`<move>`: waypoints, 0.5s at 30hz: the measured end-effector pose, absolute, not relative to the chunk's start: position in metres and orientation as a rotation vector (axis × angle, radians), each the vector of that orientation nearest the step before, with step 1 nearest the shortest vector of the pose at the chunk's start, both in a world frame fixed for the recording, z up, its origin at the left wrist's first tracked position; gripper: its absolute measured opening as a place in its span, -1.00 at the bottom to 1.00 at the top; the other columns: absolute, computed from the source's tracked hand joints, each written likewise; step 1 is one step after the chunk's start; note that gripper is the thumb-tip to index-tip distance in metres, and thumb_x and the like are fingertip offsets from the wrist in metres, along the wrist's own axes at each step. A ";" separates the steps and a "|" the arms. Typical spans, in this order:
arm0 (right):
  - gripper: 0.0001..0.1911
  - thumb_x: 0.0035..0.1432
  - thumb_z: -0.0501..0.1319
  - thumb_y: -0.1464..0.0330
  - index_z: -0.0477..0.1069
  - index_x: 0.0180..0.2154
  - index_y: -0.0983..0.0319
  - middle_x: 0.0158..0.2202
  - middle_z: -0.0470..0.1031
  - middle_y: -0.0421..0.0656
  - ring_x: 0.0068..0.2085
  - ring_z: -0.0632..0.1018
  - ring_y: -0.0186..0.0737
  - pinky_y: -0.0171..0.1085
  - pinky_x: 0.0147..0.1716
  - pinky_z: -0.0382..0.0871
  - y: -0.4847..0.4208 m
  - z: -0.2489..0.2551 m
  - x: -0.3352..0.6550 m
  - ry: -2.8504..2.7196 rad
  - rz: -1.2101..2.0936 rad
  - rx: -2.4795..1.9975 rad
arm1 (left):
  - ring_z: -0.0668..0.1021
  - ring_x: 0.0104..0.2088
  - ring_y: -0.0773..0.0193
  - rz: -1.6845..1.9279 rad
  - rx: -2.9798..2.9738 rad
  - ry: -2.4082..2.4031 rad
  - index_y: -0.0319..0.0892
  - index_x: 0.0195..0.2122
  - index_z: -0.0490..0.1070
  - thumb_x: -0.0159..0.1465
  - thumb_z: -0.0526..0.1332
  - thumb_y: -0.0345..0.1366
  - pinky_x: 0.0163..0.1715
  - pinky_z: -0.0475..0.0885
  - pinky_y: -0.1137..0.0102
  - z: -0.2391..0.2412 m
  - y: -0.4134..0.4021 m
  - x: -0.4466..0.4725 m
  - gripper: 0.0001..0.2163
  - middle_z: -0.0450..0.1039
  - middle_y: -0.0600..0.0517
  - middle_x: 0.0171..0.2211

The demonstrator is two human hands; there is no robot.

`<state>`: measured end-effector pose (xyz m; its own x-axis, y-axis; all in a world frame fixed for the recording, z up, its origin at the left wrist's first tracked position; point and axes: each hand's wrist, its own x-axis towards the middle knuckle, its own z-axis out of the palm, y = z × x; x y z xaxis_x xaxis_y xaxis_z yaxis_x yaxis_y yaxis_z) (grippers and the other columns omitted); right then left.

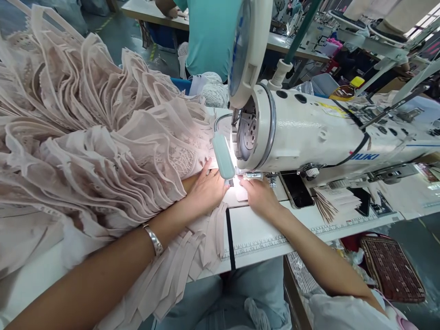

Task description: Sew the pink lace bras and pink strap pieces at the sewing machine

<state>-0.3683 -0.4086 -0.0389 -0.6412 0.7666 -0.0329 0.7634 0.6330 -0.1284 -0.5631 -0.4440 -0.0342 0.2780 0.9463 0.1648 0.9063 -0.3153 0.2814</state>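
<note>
My left hand (209, 190) lies at the left of the needle area, fingers stretched out over pale pink fabric, thumb toward the needle. A bracelet is on that wrist. My right hand (260, 198) is on the other side, fingers closed at the lit machine bed; glare hides what is in them. The white sewing machine (299, 128) reaches in from the right, with a small teal lamp (223, 156) hanging before its needle. A large heap of pale pink lace bra pieces (92, 151) covers the left, around my left arm. Loose fabric strips (172, 270) hang over the table's front edge.
A dark phone (298, 190) lies right of my right hand, beside tags and thin brown strips (325, 206). A ruler tape (257, 247) runs along the front edge. Behind the machine stands a yellow-capped bottle (347, 89). A person in a teal top (209, 36) is ahead.
</note>
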 end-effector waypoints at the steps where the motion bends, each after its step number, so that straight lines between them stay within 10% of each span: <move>1: -0.55 0.17 -0.04 0.62 0.49 -0.05 0.23 -0.04 0.53 0.03 0.00 0.47 0.08 0.03 0.05 0.30 -0.410 -0.040 -0.368 -2.807 0.180 -1.310 | 0.51 0.02 -0.01 0.462 2.407 1.740 -0.18 -0.07 0.36 0.32 0.16 -0.38 0.14 0.32 0.01 -0.035 -0.444 -0.564 -0.84 0.52 -0.09 -0.15; 15: -0.40 0.22 -0.03 0.60 0.36 0.23 0.17 0.05 0.54 0.00 0.02 0.52 0.00 -0.04 0.03 0.38 -0.415 -0.043 -0.365 -2.821 0.203 -1.326 | 0.52 0.04 -0.01 0.507 2.406 1.762 -0.18 -0.09 0.37 0.35 0.10 -0.35 0.17 0.33 0.01 -0.037 -0.446 -0.562 -0.85 0.53 -0.11 -0.15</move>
